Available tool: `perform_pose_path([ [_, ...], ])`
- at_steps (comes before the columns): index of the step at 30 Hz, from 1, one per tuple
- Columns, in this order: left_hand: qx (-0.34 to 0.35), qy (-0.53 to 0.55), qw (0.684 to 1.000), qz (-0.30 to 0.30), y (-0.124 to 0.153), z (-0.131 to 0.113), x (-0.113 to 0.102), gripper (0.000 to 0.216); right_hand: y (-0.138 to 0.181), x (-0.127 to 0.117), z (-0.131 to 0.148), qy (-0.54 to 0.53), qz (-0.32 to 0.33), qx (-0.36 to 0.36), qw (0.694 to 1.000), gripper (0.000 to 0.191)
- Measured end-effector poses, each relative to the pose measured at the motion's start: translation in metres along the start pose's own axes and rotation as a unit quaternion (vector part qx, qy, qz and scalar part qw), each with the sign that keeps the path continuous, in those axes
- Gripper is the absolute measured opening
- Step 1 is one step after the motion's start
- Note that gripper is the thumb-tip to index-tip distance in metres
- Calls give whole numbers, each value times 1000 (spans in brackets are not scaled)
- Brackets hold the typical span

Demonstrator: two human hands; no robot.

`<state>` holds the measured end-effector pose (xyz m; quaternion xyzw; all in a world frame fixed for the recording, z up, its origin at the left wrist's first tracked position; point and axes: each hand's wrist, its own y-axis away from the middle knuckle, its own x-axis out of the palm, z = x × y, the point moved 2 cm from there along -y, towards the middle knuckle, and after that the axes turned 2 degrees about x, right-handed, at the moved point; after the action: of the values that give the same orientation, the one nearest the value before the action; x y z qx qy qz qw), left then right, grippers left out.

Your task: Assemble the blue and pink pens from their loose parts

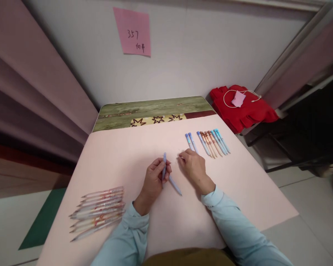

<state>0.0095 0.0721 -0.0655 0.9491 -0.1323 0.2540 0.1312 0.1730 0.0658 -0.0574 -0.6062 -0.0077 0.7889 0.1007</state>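
Note:
My left hand (pixel 155 175) is closed around a light blue pen (pixel 164 164), which stands nearly upright in its fingers with the cap end up. A second blue pen (pixel 175 186) lies on the pale table cover beside that hand, its dark tip toward me and its upper part hidden by the fingers. To the right, my right hand (pixel 193 166) rests low over the table with thumb and fingers pressed together. Something faint and see-through shows at its fingertips, too small to name. Just beyond it lie two pens with blue tops (pixel 191 142).
At the right, a row of blue, brown-topped and turquoise-topped pens (pixel 213 143) lies side by side. Several clear-wrapped pens (pixel 98 210) lie at the left front. A red cloth bag (pixel 241 111) sits past the table's right back corner. A pink note (pixel 134 31) hangs on the wall.

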Motion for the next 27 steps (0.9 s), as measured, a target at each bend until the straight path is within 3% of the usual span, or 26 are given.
perform_pose_path([
  [5,12,-33,999,30,2,1,1,20,-5,6,4,7,-23,-35,999,23],
  [7,12,-40,998,45,3,1,2,20,-6,3,2,-65,-57,-39,995,17],
  [9,10,-46,997,58,5,1,3,20,-4,-3,-1,-214,-73,-18,974,13],
  [11,10,-52,996,68,6,1,3,21,-2,-8,-2,-409,-40,17,911,11],
  [14,21,-69,994,85,7,2,3,21,4,-15,2,-647,54,62,758,16],
  [16,31,-84,991,101,7,2,3,19,9,-18,8,-730,98,77,672,17],
  [18,36,-92,988,115,7,3,3,17,13,-19,15,-777,123,91,611,17],
  [21,37,-89,988,123,8,4,3,15,17,-16,23,-821,156,109,539,17],
  [23,39,-81,988,124,8,5,3,15,18,-13,26,-837,175,111,506,18],
  [27,39,-69,989,127,8,5,3,15,20,-7,26,-842,184,108,495,17],
])
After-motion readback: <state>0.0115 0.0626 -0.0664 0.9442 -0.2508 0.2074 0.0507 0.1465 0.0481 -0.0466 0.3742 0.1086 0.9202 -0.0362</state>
